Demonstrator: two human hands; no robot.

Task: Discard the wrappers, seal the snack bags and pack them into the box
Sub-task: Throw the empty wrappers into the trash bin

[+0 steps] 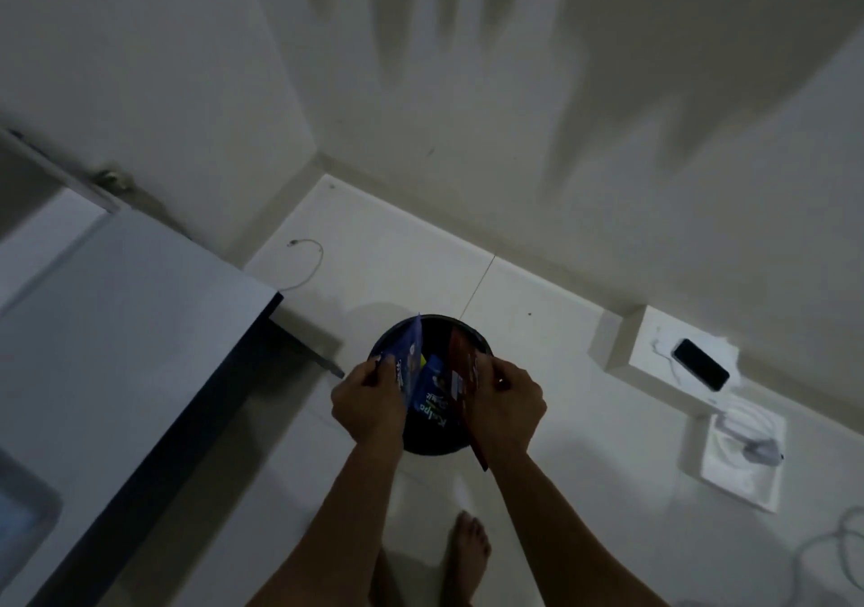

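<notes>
A round black bin stands on the white floor in the room's corner. My left hand is over its left rim, shut on a blue wrapper that stands on edge. Over the right rim, my right hand is shut on a dark red wrapper, whose lower corner sticks out below my wrist. Another blue wrapper with white lettering lies inside the bin between my hands.
A white table with a dark edge fills the left side. A black phone lies on a low white ledge at the right, with a cable and charger on a white sheet below. My bare foot is under the bin.
</notes>
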